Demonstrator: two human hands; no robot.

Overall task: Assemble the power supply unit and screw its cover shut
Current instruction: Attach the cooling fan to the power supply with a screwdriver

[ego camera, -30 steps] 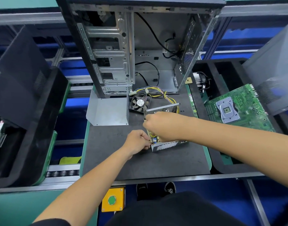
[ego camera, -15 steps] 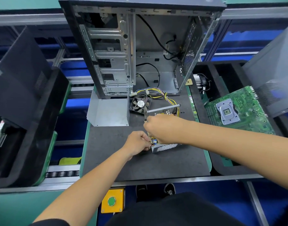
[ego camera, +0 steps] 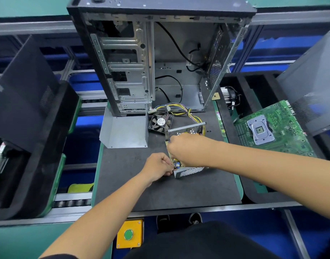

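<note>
Power supply unit [ego camera: 186,165] is sitting on the tabletop [ego camera: 141,187], just in front of the fan [ego camera: 161,122]. Your left hand [ego camera: 157,168] is pinching its near-left corner; your right hand [ego camera: 186,146] is gripping inside its open top.

Dark work mat [ego camera: 134,191] on green-edged bench, blue floor [ego camera: 253,236], grey rails [ego camera: 29,28]
</note>
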